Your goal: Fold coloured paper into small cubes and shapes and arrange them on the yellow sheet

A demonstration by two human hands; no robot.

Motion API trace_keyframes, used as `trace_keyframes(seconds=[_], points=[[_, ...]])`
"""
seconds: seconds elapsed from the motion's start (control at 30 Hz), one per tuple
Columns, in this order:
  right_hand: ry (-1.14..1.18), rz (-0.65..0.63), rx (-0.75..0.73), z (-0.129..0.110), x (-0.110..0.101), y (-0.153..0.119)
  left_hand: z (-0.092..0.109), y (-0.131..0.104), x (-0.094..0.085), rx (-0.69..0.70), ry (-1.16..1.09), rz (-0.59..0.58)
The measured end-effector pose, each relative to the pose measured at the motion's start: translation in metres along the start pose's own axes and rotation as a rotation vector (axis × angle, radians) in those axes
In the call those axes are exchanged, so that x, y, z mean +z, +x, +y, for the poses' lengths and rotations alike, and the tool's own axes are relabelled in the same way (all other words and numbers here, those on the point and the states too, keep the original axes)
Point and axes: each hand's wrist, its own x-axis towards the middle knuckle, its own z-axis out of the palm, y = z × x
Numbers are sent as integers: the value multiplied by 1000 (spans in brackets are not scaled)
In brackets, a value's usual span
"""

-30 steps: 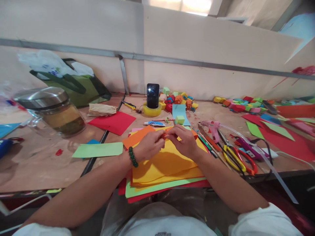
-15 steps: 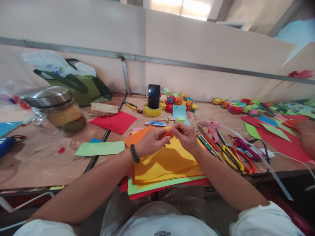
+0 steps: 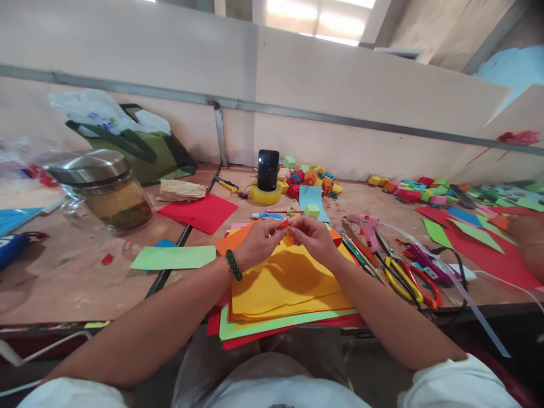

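Observation:
Between my fingertips is a small orange felt piece [image 3: 287,223], mostly covered by the fingers. My left hand [image 3: 260,242], with a green bead bracelet [image 3: 233,264] at the wrist, pinches it from the left. My right hand [image 3: 315,238] pinches it from the right, so the hands nearly touch. Both are above a stack of yellow felt sheets [image 3: 293,283], with green and red sheets beneath. A larger orange sheet [image 3: 229,240] pokes out beside my left hand. Just beyond the fingers sits a pale green felt cube [image 3: 312,211].
Scissors [image 3: 402,277], a pink glue gun [image 3: 366,226] and a purple glue gun [image 3: 433,266] lie at right. A phone [image 3: 268,170] stands in a yellow tape roll [image 3: 266,194] before several coloured cubes. A glass teapot [image 3: 104,198] is left. Another person's hand [image 3: 527,238] shows far right.
Both hands have shifted slightly left, and the fingertips have turned a little around the orange piece. The whole view has tilted slightly.

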Motion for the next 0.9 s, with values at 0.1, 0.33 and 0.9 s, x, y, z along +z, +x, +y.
trace_keyframes(seconds=[0.1,0.33,0.9], points=[[-135,20,-143,-5,-2,-1,1,-1,2,-5,84,-47],[-2,-87,-32,-6,-7,3,11,-5,0,-10,97,-159],[-1000,79,-1018,-18,-1,-10,-2,-2,11,-101,-400,29]])
